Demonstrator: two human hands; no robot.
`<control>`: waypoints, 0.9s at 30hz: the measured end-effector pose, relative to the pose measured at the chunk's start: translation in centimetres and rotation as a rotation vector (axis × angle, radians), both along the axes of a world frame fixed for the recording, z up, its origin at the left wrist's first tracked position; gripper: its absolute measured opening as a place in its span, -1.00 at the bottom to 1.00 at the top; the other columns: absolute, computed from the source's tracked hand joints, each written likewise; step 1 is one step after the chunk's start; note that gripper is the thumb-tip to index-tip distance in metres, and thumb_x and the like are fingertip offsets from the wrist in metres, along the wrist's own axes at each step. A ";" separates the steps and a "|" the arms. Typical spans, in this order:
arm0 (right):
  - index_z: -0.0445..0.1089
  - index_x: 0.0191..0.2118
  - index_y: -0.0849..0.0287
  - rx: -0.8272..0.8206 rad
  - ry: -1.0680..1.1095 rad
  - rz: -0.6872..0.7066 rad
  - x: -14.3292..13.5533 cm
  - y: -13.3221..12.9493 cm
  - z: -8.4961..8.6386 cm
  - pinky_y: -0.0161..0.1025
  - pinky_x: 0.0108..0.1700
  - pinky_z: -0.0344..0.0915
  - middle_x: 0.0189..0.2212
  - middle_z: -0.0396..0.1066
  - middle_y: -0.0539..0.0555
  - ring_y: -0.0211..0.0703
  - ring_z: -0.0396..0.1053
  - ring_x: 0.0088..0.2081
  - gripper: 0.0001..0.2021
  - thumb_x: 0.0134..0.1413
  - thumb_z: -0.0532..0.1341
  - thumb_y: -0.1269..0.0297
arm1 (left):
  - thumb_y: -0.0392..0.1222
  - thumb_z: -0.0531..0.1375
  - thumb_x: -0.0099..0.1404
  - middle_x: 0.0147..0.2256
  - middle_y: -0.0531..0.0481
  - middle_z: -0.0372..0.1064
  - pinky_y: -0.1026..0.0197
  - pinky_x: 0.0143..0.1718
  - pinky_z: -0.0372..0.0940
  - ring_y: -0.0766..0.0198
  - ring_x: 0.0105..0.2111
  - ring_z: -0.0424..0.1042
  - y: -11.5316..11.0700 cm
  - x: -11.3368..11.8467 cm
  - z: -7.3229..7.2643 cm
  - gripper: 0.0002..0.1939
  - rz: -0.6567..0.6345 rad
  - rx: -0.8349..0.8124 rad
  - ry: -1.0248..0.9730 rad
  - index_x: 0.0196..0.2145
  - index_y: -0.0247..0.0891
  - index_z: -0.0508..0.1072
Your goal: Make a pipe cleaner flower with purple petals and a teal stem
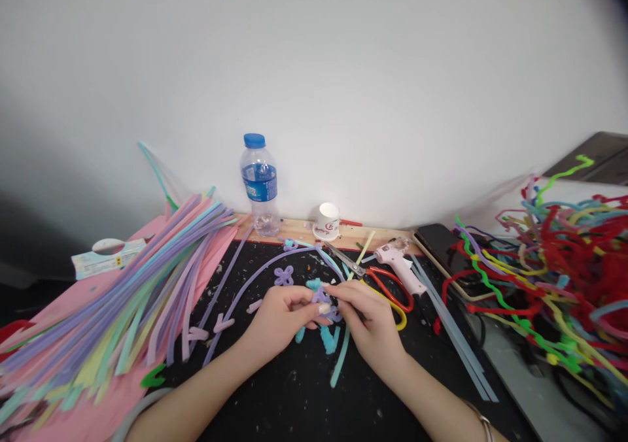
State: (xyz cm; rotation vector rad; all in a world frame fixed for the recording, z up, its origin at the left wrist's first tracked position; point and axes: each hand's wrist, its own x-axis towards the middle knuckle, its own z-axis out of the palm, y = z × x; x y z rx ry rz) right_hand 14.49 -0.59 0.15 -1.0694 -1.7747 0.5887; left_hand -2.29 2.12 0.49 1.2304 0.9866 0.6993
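Observation:
Between my hands is a small purple pipe-cleaner flower [321,296], its loops partly covered by fingers. My left hand [287,311] pinches it from the left with thumb and forefinger. From the other side, the closed fingertips of my right hand [364,308] grip it too. Just below and behind lie turquoise pipe-cleaner pieces [328,339], and a mint pipe cleaner [339,360] extends toward me. A second purple flower [283,275] rests on the black mat beyond my left hand. Scissors [360,271] with red and yellow handles lie beyond my right hand.
A pink glue gun [403,269] and clear glue sticks [454,337] lie on the right, near a phone [444,252]. Tangled pipe cleaners [564,265] heap at far right; a straight bundle [147,291] fills the left. A water bottle [260,187] and paper cup [327,221] stand by the wall.

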 end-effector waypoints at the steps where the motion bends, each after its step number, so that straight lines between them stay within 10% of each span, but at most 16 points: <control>1: 0.45 -0.14 0.09 0.001 0.004 -0.003 0.0 0.0 0.0 -0.22 -0.23 0.34 -0.31 0.45 0.10 -0.15 0.41 -0.27 -0.72 0.14 0.09 0.50 | -0.15 0.25 0.09 -0.47 -0.03 0.54 0.23 -0.39 0.37 0.17 -0.41 0.53 0.0 0.0 0.0 -0.83 -0.001 0.002 0.000 -0.39 -0.30 0.54; 27: 0.39 -0.05 0.11 -0.106 0.000 0.114 0.0 0.1 0.2 -0.21 -0.24 0.33 -0.28 0.40 0.12 -0.12 0.38 -0.27 -0.66 0.07 0.10 0.52 | -0.14 0.25 0.08 -0.48 0.01 0.50 0.30 -0.44 0.32 0.23 -0.43 0.51 0.7 0.0 -0.2 -0.83 0.046 -0.040 -0.032 -0.44 -0.32 0.46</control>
